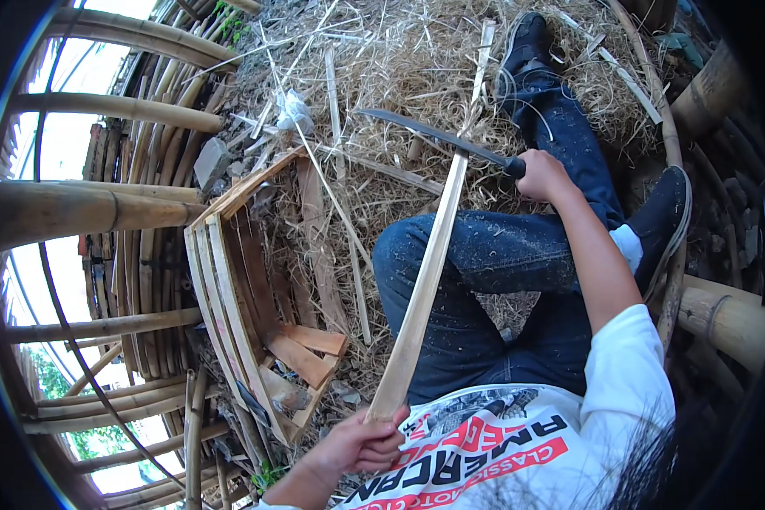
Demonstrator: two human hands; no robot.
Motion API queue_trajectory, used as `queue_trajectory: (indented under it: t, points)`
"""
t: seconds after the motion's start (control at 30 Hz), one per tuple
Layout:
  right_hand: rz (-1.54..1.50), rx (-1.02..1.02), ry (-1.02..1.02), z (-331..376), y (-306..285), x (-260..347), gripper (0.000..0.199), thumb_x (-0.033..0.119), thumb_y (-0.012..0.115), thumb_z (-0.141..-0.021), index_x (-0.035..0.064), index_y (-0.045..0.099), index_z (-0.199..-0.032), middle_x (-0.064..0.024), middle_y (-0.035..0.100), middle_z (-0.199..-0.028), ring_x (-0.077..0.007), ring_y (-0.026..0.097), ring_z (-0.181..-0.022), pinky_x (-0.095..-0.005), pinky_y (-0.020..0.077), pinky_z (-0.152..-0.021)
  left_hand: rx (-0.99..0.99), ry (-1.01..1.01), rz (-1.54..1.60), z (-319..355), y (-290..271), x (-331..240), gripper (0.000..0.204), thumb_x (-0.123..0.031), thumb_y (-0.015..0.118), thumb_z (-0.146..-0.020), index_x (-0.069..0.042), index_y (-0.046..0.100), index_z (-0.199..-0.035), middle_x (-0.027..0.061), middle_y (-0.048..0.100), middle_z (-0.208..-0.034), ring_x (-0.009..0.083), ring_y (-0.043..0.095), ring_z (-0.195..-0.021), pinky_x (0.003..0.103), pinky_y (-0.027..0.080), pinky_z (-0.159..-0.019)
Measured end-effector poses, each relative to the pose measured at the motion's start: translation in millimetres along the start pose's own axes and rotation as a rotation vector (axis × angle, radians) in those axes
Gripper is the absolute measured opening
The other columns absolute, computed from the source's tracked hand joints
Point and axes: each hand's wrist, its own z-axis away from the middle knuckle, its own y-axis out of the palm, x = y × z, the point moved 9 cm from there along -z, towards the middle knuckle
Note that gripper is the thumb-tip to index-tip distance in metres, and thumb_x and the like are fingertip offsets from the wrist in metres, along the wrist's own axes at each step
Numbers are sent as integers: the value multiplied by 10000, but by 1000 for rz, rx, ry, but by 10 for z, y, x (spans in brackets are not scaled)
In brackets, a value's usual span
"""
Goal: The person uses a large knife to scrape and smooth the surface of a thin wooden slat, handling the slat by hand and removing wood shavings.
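Note:
A long, pale split bamboo strip [425, 297] slants across my lap, from near my shirt up past my bent knee. Its near end is pinched in my left hand [368, 444], fingers closed round it. My right hand [542, 176] grips the dark handle of a long-bladed machete [433, 132]. The blade points left and lies across the strip beyond my knee, seemingly touching it. Past the blade the strip runs on toward my outstretched foot. Thin curled shavings [450, 81] cover the ground around that far part.
A wooden crate [217, 280] with loose wood pieces lies to my left, beside a bamboo pole wall [144, 212]. Stone chunks [214, 161] and a crumpled white plastic bag [294, 113] lie beyond it. Thick bamboo poles [714, 314] stand close on my right. Thin strips litter the floor.

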Motion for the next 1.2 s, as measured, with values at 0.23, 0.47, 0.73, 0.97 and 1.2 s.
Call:
queue_trajectory:
  t: [0.23,0.47,0.73,0.97,1.2]
  points:
    - [205,-84,57,16,16,61,239,158,653,-710,99,679,-940,-173,692,-919,-331,675,-912,-436,540,-821,34,-30,122,-68,1,-25,112,-107,456,-967,-115,367,-1035,-44,265,-592,39,237,-436,200,197,-348]
    - [249,-386,18,-83,-150,-123,171,136,641,-724,84,612,-883,-169,691,-829,-344,688,-803,-458,556,-719,-64,-11,90,-98,66,-91,119,-113,462,-964,-117,367,-1036,-45,267,-595,34,244,-438,186,209,-353]
    - [153,-282,18,82,-226,-110,198,182,664,-713,89,646,-887,-174,687,-838,-369,670,-836,-462,537,-768,40,16,110,-20,22,-53,105,-116,454,-969,-112,364,-1023,-42,274,-594,35,243,-423,189,209,-344]
    - [34,-139,-213,222,-99,199,179,189,668,-676,111,686,-836,-167,683,-826,-356,657,-844,-443,528,-781,30,16,61,-37,13,-92,125,-114,468,-957,-108,361,-1022,-37,272,-595,36,248,-426,200,205,-342]
    - [-63,-137,-199,174,-147,177,207,176,665,-664,97,691,-854,-176,678,-811,-372,650,-827,-440,527,-761,24,40,38,-42,33,-69,158,-108,492,-946,-105,368,-1044,-33,272,-606,43,245,-431,206,195,-341]
